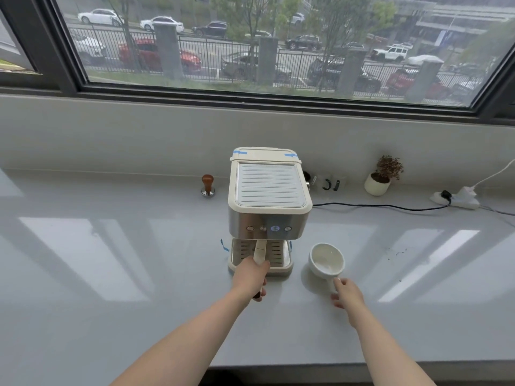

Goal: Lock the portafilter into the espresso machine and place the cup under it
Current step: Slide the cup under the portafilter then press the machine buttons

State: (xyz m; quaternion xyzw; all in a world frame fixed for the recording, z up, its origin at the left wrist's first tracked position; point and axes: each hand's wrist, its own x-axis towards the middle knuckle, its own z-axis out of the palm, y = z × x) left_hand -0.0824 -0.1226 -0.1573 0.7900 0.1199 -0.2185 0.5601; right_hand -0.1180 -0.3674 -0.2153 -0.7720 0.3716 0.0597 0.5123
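**Portafilter handle pointed straight out; cup lay to its right**

The cream-and-brushed-steel espresso machine (269, 196) was seen standing on the glossy grey counter (111, 274), its slotted drip tray (276, 254) facing the person. The cream-handled portafilter (259, 250) was seated under the front panel, its long axis running straight out from the machine toward the wearer. Its near end was wrapped by the left hand (250, 277), closed around the handle. The white ceramic cup (326, 259) was resting on the counter just beside the tray, to its right. The right hand (347, 292) was found the nearer to it, fingers pinched at its handle; how firmly could not be told. A leftward carry onto the tray was judged to be needed.
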